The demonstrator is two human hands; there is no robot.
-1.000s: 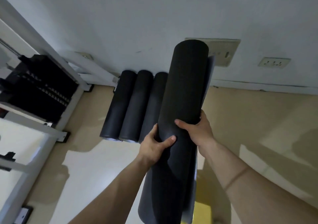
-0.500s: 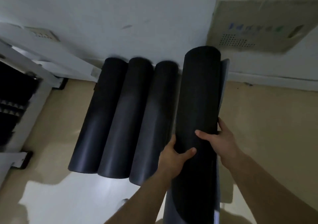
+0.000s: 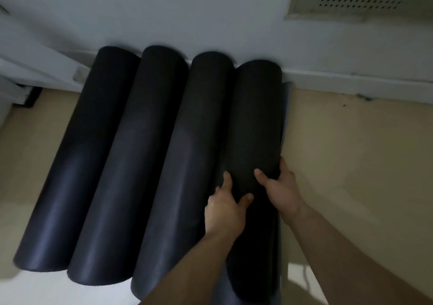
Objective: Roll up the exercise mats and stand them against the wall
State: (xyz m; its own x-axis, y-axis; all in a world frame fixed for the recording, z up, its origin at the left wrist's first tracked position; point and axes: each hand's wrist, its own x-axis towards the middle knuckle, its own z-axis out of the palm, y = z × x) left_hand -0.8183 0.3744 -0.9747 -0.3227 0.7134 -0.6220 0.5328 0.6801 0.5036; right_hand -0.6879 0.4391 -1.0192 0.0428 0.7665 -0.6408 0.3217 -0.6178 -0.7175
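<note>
head view: left hand (image 3: 225,209) and right hand (image 3: 281,187) both grip a matte black rolled mat (image 3: 256,117) (a smooth cylinder).

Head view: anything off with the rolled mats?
The rightmost mat has a loose outer edge sticking out along its right side, so it isn't rolled tight. Nothing else stands out.
</note>
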